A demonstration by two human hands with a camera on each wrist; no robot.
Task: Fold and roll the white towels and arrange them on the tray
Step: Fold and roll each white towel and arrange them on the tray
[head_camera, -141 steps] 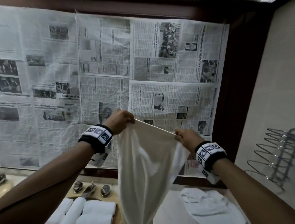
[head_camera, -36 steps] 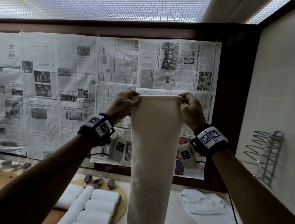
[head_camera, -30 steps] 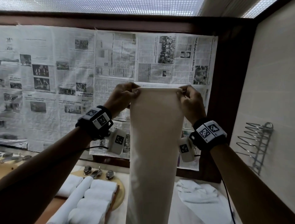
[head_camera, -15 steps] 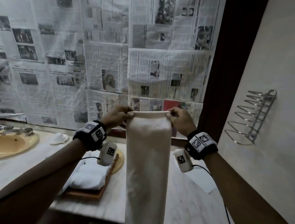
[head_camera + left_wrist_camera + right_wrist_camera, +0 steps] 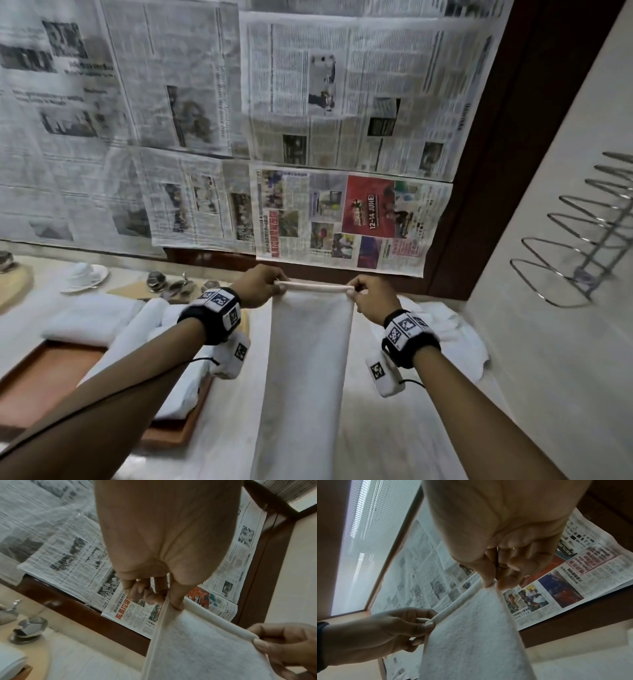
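A long white towel, folded into a narrow strip, stretches from my hands toward me over the marble counter. My left hand pinches its far left corner and my right hand pinches its far right corner. The wrist views show the same pinches: left hand, right hand, with the towel taut between them. At the left a wooden tray holds several rolled white towels.
A loose pile of white towels lies at the back right of the counter. A tap and a white cup on a saucer stand at the back left. A wire rack hangs on the right wall. Newspaper covers the back wall.
Both hands have come down from head height to just above the counter with the towel still pinched at its corners. The towel now lies along the counter instead of hanging.
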